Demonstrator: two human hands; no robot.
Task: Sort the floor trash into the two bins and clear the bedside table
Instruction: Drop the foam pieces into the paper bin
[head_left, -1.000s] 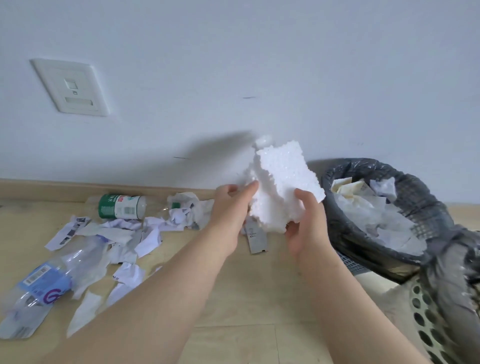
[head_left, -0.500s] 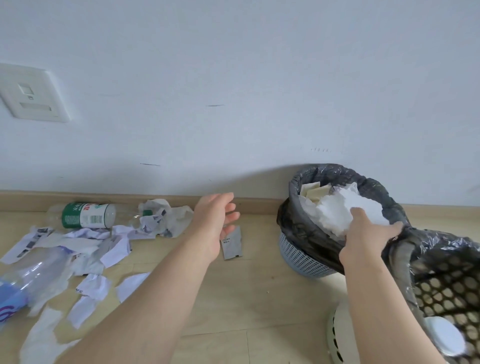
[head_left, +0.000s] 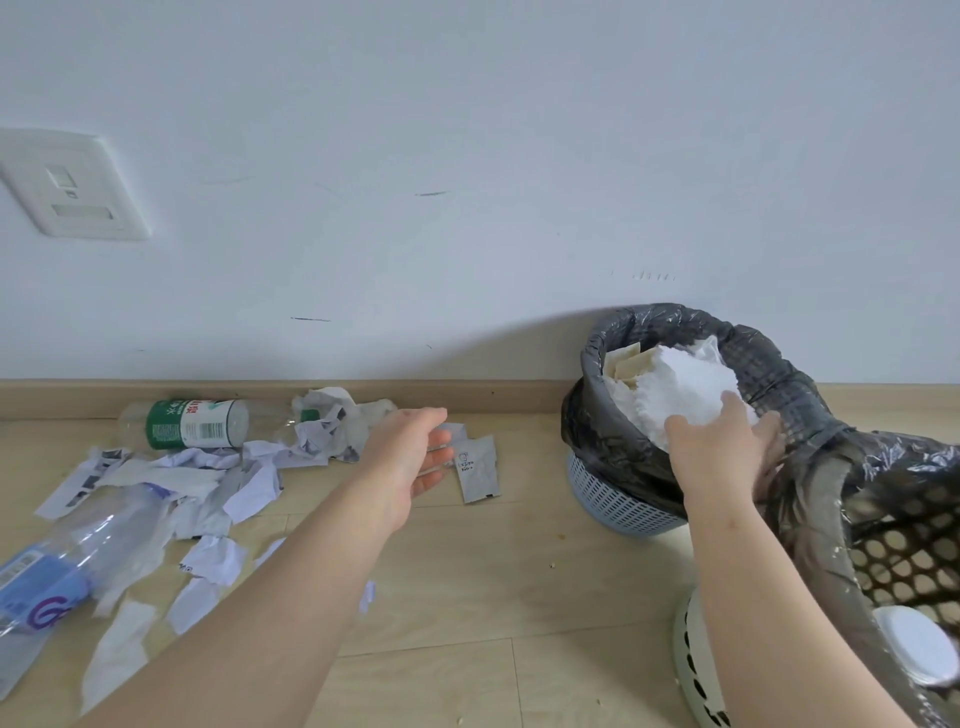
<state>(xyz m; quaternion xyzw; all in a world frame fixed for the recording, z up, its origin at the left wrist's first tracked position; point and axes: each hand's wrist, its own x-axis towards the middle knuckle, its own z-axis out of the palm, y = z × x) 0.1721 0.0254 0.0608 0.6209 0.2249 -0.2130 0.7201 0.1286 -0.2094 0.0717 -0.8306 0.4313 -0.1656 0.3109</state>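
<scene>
Head view: your left hand (head_left: 410, 457) is stretched forward, fingers loose and empty, above the floor litter (head_left: 208, 467). Your right hand (head_left: 722, 452) lies palm-down on foam (head_left: 680, 389) in the far bin (head_left: 613, 431); its grip is unclear.

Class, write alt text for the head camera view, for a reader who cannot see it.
A person's right hand presses a white foam chunk into a black-lined bin by the wall. The left hand hovers open over a wooden floor littered with torn paper, two plastic bottles and a grey sachet.
</scene>
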